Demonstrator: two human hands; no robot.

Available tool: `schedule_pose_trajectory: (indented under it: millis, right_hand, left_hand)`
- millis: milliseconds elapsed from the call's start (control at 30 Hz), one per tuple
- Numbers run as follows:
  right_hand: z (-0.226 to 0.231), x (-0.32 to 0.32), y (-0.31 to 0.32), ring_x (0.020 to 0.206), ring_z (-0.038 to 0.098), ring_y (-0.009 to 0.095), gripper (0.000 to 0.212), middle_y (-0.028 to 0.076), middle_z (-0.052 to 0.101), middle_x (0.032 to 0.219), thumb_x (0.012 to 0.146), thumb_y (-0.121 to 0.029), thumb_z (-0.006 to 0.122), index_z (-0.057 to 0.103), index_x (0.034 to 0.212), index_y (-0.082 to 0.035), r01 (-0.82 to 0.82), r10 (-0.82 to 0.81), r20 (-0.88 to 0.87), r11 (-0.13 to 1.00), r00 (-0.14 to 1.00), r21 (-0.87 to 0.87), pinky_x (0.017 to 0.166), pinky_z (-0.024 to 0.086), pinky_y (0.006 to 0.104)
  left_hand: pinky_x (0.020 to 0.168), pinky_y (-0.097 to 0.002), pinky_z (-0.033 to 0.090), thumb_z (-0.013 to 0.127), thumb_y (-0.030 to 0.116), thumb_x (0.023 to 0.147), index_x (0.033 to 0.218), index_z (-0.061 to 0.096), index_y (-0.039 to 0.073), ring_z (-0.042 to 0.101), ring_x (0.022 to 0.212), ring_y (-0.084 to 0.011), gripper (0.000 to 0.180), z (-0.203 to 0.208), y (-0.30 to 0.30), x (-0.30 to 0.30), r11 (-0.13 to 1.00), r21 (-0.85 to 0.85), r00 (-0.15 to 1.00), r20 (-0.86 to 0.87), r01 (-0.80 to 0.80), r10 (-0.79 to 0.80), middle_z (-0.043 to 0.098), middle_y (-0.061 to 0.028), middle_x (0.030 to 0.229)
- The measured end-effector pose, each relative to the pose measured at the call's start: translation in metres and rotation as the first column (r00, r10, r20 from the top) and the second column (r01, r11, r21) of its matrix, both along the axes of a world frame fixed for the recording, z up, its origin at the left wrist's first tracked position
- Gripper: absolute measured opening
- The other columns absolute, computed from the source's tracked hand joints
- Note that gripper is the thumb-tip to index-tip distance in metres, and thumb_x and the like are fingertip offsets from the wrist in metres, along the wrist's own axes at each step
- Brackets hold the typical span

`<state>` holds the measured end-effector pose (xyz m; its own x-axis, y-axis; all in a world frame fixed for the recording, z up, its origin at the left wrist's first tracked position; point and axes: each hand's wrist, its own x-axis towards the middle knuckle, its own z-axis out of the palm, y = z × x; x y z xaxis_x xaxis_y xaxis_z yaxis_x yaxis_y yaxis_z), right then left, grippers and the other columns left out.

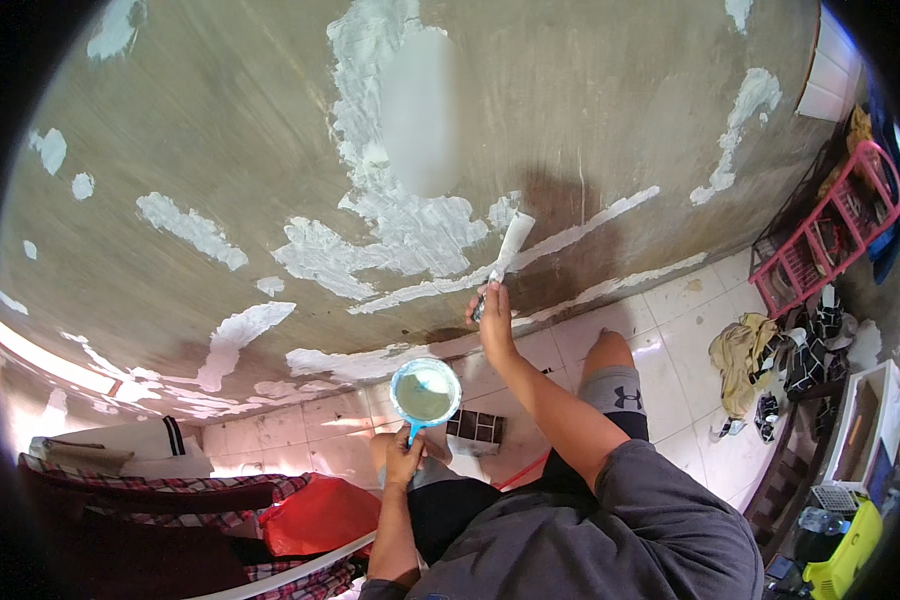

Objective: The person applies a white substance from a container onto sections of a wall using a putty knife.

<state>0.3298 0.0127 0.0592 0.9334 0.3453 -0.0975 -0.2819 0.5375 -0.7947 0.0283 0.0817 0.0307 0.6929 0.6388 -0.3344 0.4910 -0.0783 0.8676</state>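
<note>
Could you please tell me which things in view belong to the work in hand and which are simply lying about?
In use:
- flat-bladed scraper, in the right hand
- blue dipper with pale contents, in the left hand
- wall with white patches

Apparently just lying about:
- pink rack
- crumpled tan cloth
- red plastic item
- yellow-green plastic item
</note>
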Motion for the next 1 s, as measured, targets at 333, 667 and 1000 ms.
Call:
schedule_pose_trajectory:
  millis: [333, 667, 1000]
  right_hand:
    - [-0.011, -0.027, 0.006, 0.06, 0.055, 0.016, 0.038, 0.006, 0.052, 0.073, 0.104, -0.042, 0.033, 0.045, 0.097, -0.007, -0.077, 0.073, -0.073, 0.996, 0.995, -0.048, 0.053, 0.047, 0.0302]
    - [-0.013, -0.04, 0.058, 0.065, 0.057, 0.019, 0.033, 0.005, 0.054, 0.076, 0.103, -0.044, 0.038, 0.046, 0.099, -0.012, -0.12, 0.187, -0.249, 0.958, 0.95, 0.26, 0.059, 0.05, 0.0345]
    - [0.013, 0.003, 0.081, 0.07, 0.055, 0.021, 0.038, 0.004, 0.052, 0.076, 0.102, -0.05, 0.036, 0.045, 0.092, -0.014, 0.058, 0.087, -0.398, 0.939, 0.913, 0.338, 0.065, 0.048, 0.0404]
  left_hand:
    - [0.039, -0.0235, 0.035, 0.059, 0.027, 0.097, 0.092, 0.06, 0.004, 0.047, 0.041, -0.0087, 0.023, -0.001, -0.001, -0.002, 1.0, -0.027, 0.999, 0.04, -0.006, 0.007, 0.056, -0.0021, 0.06]
    - [0.038, -0.0223, 0.035, 0.059, 0.026, 0.097, 0.088, 0.06, 0.003, 0.047, 0.041, -0.0075, 0.024, 0.006, 0.0, 0.002, 1.0, -0.008, 0.998, 0.054, -0.011, 0.012, 0.056, -0.0016, 0.06]
    - [0.037, -0.0239, 0.036, 0.06, 0.027, 0.097, 0.087, 0.061, 0.002, 0.049, 0.04, -0.0095, 0.026, 0.003, 0.004, -0.01, 0.998, -0.043, 0.997, 0.06, -0.05, 0.052, 0.057, -0.0031, 0.058]
